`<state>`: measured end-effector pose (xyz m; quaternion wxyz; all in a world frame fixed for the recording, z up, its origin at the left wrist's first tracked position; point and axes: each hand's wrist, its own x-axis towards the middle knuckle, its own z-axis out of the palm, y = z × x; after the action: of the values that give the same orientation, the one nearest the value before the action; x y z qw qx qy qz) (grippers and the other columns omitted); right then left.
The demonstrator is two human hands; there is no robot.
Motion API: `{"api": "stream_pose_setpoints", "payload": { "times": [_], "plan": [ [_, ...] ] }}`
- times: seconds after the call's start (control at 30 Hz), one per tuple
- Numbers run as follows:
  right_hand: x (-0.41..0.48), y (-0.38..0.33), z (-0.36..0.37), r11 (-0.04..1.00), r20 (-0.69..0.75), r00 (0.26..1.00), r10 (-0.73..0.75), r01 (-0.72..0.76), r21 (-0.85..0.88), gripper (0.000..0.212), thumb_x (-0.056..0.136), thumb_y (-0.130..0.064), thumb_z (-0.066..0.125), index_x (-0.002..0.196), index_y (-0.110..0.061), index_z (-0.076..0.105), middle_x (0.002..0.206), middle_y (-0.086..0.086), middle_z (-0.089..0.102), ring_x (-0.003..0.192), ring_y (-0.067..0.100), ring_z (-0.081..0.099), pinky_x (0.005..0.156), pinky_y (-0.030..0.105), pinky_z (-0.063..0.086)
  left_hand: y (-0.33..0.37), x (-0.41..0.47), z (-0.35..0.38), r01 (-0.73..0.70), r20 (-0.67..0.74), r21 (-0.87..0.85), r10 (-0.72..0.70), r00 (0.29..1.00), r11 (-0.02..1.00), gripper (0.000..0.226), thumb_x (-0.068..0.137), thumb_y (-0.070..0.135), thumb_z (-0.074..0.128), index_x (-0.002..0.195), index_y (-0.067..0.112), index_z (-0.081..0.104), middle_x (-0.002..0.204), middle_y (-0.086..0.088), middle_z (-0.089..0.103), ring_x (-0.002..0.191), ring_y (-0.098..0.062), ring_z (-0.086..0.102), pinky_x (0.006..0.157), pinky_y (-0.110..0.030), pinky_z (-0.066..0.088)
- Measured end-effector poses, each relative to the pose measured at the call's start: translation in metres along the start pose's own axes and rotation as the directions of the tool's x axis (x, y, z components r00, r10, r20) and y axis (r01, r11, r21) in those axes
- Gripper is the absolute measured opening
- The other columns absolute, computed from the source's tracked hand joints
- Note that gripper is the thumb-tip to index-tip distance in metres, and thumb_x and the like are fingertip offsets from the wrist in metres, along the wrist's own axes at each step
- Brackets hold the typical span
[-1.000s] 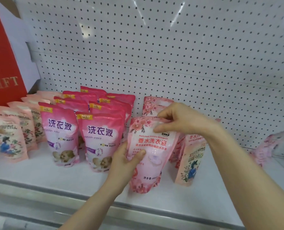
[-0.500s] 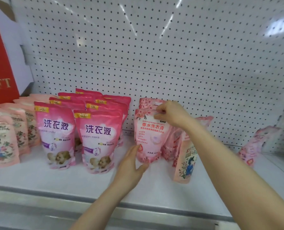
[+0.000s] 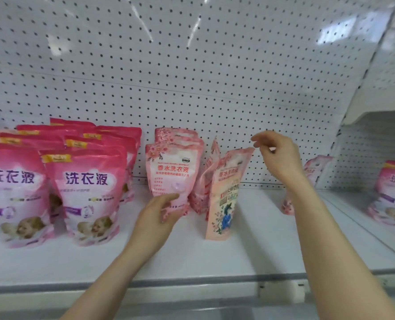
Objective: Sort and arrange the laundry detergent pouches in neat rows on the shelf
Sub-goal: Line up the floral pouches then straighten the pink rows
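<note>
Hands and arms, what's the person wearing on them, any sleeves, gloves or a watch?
Nothing that shows. The left hand and right hand are bare, without gloves, and no sleeve or watch shows up to the frame's edge.

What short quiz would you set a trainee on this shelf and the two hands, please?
1. True or false: the right hand holds a pouch.
2. Which pouch does the left hand touch? A: dark pink puppy pouch; B: pale floral pouch; C: peach pouch with a blue figure.
3. Fill in: behind the shelf stands a white ___.
Key: 1 false; 2 B; 3 pegboard.
</note>
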<state>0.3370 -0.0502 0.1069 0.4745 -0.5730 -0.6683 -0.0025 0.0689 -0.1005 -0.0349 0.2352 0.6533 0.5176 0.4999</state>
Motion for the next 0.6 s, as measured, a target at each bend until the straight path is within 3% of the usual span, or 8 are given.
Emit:
{"api": "stream_pose_setpoints", "payload": {
  "times": [0.13, 0.2, 0.27, 0.33, 0.37, 0.47, 0.6],
  "plan": [
    [0.002, 0.033, 0.010, 0.999, 0.130, 0.991, -0.033, 0.029, 0.030, 0.029, 0.093, -0.010, 0.059, 0.118, -0.023, 0.063, 0.117, -0.006, 0.064, 0.105, 0.013, 0.060, 0.090, 0.031, 0.049, 0.033, 0.003, 0.035, -0.002, 0.185, -0.079, 0.016, 0.983, 0.997, 0.030, 0.084, 0.025, 0.072, 0.110, 0.036, 0.060, 0.104, 0.022, 0.068, 0.095, 0.012, 0.061, 0.084, -0.009, 0.048],
    [0.009, 0.041, 0.017, 0.994, 0.241, 0.964, -0.110, 0.103, 0.040, 0.039, 0.091, -0.017, 0.065, 0.129, -0.024, 0.058, 0.126, -0.008, 0.055, 0.111, 0.007, 0.051, 0.092, 0.026, 0.041, 0.037, 0.004, 0.055, 0.036, 0.217, -0.071, -0.020, 0.976, 0.997, 0.028, 0.083, 0.023, 0.074, 0.101, 0.040, 0.061, 0.091, 0.032, 0.068, 0.091, 0.012, 0.063, 0.073, -0.008, 0.050],
    [0.019, 0.046, 0.020, 0.990, 0.298, 0.944, -0.141, 0.135, 0.042, 0.030, 0.087, -0.022, 0.071, 0.116, -0.022, 0.064, 0.111, -0.007, 0.059, 0.100, 0.008, 0.053, 0.084, 0.026, 0.039, 0.033, 0.005, 0.072, 0.058, 0.176, -0.047, -0.049, 0.983, 0.997, 0.027, 0.084, 0.015, 0.072, 0.093, 0.039, 0.062, 0.080, 0.036, 0.067, 0.087, 0.009, 0.066, 0.067, -0.011, 0.050],
    [0.031, 0.050, 0.018, 0.989, 0.276, 0.950, -0.145, 0.142, 0.029, 0.014, 0.082, -0.027, 0.075, 0.087, -0.018, 0.065, 0.083, -0.007, 0.062, 0.076, 0.012, 0.053, 0.068, 0.029, 0.038, 0.030, 0.006, 0.085, 0.069, 0.127, -0.004, -0.068, 0.990, 0.998, 0.029, 0.085, 0.011, 0.070, 0.087, 0.039, 0.064, 0.080, 0.036, 0.067, 0.083, 0.008, 0.067, 0.069, -0.018, 0.053],
    [0.037, 0.054, 0.016, 0.987, 0.267, 0.951, -0.156, 0.157, 0.015, 0.017, 0.081, -0.027, 0.076, 0.078, -0.018, 0.061, 0.075, -0.006, 0.061, 0.069, 0.013, 0.050, 0.064, 0.030, 0.038, 0.030, 0.006, 0.091, 0.076, 0.112, 0.010, -0.076, 0.991, 0.997, 0.028, 0.085, 0.012, 0.069, 0.086, 0.040, 0.066, 0.082, 0.035, 0.068, 0.083, 0.007, 0.068, 0.072, -0.023, 0.056],
    [0.049, 0.065, 0.005, 0.976, 0.257, 0.947, -0.195, 0.214, -0.048, 0.022, 0.081, -0.026, 0.074, 0.073, -0.022, 0.054, 0.072, -0.006, 0.061, 0.066, 0.014, 0.049, 0.063, 0.032, 0.040, 0.037, 0.008, 0.118, 0.085, 0.097, 0.014, -0.086, 0.992, 0.996, 0.019, 0.085, 0.017, 0.069, 0.091, 0.036, 0.071, 0.091, 0.023, 0.073, 0.085, 0.002, 0.069, 0.079, -0.037, 0.058],
    [0.059, 0.086, -0.010, 0.977, 0.247, 0.952, -0.180, 0.202, -0.066, 0.020, 0.084, -0.027, 0.073, 0.075, -0.023, 0.055, 0.077, -0.005, 0.067, 0.065, 0.013, 0.054, 0.065, 0.031, 0.046, 0.057, 0.016, 0.166, 0.049, 0.117, 0.016, -0.051, 0.992, 0.999, 0.024, 0.082, 0.032, 0.063, 0.104, 0.027, 0.071, 0.098, 0.013, 0.075, 0.089, -0.006, 0.070, 0.078, -0.040, 0.058]
  ]
}}
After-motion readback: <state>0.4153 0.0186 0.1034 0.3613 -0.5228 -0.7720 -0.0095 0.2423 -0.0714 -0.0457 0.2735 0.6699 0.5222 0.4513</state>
